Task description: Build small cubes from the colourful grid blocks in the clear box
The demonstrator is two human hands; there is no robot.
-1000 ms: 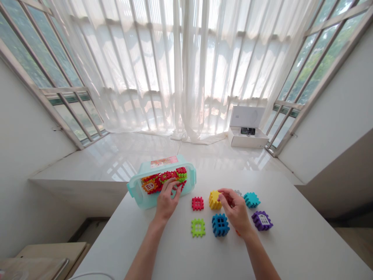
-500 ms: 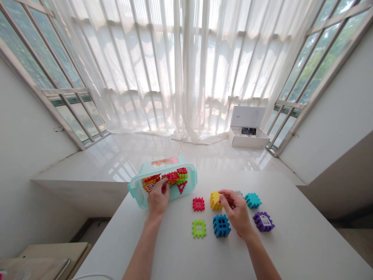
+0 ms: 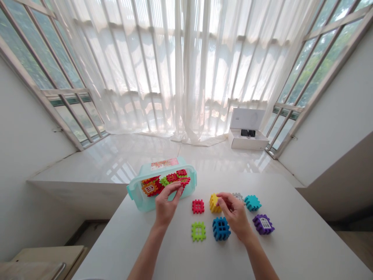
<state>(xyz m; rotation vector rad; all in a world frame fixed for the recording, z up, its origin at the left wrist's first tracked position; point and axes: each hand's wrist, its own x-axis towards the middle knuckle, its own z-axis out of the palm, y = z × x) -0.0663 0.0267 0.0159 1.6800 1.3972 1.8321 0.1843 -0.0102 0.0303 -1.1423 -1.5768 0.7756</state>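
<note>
At the right end of the light-teal plastic box (image 3: 136, 199), my left hand (image 3: 166, 204) pinches a red triangular building piece (image 3: 185, 181) between thumb and fingertips. Red, orange and green pieces lie inside the box. Just right of the yellow stack of square notched blocks (image 3: 213, 203) hovers my right hand (image 3: 235, 214), fingers loosely curled, a small gap at the thumb, and nothing visible in it. It partly covers a grey block (image 3: 238, 196). Below the yellow stack stands a blue stack (image 3: 221, 228).
A red square piece (image 3: 198, 206) and a lime-green one (image 3: 198, 231) lie flat on the white table (image 3: 180, 256). Teal (image 3: 253, 202) and purple (image 3: 264, 224) stacks stand to the right. An open white box (image 3: 249, 143) with a dark device sits on the sill by the curtain.
My left hand has moved right within the box and lifted the red triangular piece. My right hand has barely shifted beside the yellow stack.
</note>
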